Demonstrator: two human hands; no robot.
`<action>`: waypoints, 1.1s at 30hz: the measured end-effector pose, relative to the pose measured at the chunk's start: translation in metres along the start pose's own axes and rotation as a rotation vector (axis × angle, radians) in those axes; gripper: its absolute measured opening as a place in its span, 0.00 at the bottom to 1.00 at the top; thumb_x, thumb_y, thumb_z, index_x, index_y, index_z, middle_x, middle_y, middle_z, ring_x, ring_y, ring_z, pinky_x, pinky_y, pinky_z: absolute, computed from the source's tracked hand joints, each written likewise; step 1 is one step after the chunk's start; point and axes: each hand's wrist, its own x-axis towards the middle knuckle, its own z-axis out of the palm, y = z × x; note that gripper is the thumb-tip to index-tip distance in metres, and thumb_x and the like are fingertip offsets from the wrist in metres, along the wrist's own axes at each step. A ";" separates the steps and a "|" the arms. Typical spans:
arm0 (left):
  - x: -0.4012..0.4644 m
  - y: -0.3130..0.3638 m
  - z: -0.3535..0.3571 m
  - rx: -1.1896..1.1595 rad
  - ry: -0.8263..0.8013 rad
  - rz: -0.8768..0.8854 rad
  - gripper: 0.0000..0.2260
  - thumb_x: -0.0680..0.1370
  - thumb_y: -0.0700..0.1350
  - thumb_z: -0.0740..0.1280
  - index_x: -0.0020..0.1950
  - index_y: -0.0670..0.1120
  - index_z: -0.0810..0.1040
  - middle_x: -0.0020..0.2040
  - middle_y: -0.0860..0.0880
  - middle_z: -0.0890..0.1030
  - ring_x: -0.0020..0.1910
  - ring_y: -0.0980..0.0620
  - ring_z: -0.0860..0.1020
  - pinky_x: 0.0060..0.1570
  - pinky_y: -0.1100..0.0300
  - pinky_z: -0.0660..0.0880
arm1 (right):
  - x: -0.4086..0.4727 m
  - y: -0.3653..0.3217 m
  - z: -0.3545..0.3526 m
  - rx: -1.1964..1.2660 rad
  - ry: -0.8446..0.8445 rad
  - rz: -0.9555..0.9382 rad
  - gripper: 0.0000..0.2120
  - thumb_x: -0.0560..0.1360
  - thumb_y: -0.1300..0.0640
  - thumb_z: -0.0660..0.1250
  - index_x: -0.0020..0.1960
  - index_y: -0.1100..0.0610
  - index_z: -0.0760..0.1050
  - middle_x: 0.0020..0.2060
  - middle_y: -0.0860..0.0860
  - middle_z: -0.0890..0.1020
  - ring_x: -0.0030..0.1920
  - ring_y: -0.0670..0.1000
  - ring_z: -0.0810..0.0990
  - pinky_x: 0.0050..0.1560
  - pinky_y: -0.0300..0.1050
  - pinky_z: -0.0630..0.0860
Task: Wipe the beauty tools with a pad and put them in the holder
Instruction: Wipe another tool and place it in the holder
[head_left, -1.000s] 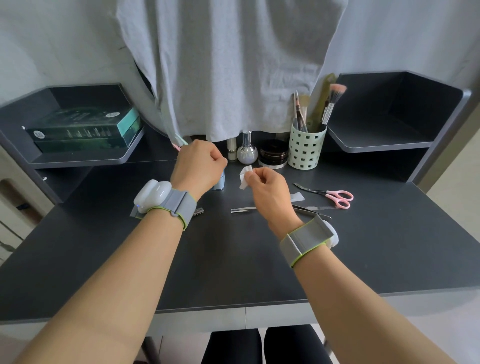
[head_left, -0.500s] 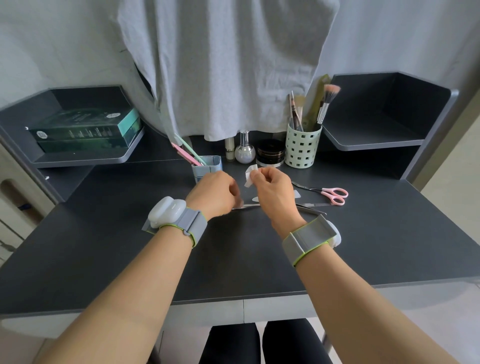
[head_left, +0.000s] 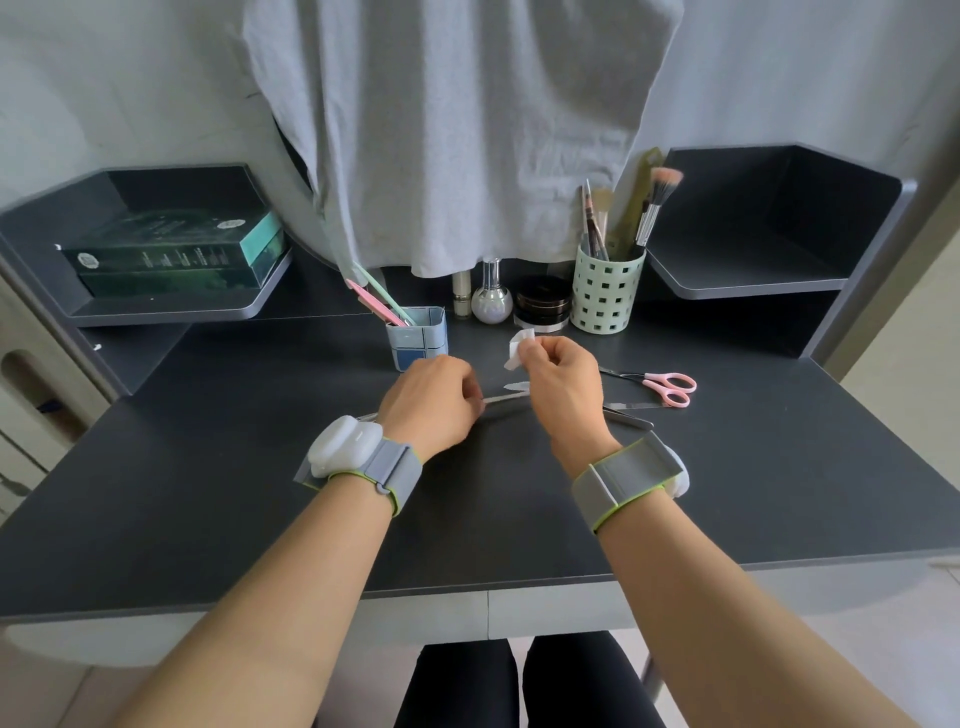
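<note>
My left hand (head_left: 434, 399) is curled over the near end of a thin metal tool (head_left: 506, 397) that lies flat on the dark desk (head_left: 519, 493); its fingertips pinch the tool's end. My right hand (head_left: 561, 382) pinches a small white pad (head_left: 519, 345) just above that tool. Behind my left hand stands a small blue holder (head_left: 418, 338) with a pink and a green file leaning out of it. Pink-handled scissors (head_left: 667, 387) and another metal tool (head_left: 628, 418) lie to the right of my right hand.
A pale green perforated cup (head_left: 608, 293) with brushes stands at the back right, beside a black jar (head_left: 543, 306), a round glass bottle (head_left: 491, 299) and a small tube. Green boxes (head_left: 171, 254) sit on the left shelf. A grey cloth hangs behind the desk.
My left hand came down from the blue holder to the metal tool on the desk and took hold of its end. The right hand stayed put with the pad.
</note>
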 end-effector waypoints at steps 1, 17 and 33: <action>0.000 -0.002 -0.001 -0.013 0.024 -0.003 0.03 0.77 0.48 0.70 0.47 0.51 0.83 0.48 0.51 0.82 0.49 0.48 0.79 0.45 0.54 0.76 | 0.000 0.000 0.000 0.013 0.010 0.007 0.10 0.80 0.53 0.64 0.49 0.58 0.81 0.30 0.44 0.74 0.32 0.44 0.71 0.39 0.43 0.68; -0.003 0.001 -0.007 -0.235 0.294 -0.038 0.02 0.76 0.45 0.72 0.44 0.51 0.84 0.38 0.55 0.82 0.42 0.53 0.81 0.47 0.56 0.79 | -0.006 -0.007 0.018 0.277 -0.017 0.219 0.10 0.78 0.54 0.68 0.39 0.54 0.79 0.31 0.48 0.75 0.33 0.48 0.70 0.41 0.46 0.70; -0.010 0.009 -0.005 -0.267 0.292 -0.009 0.02 0.76 0.47 0.73 0.46 0.50 0.84 0.39 0.55 0.83 0.41 0.53 0.80 0.46 0.51 0.80 | -0.006 -0.015 0.018 0.286 -0.060 0.151 0.10 0.77 0.54 0.71 0.39 0.56 0.78 0.34 0.51 0.75 0.35 0.48 0.70 0.41 0.46 0.71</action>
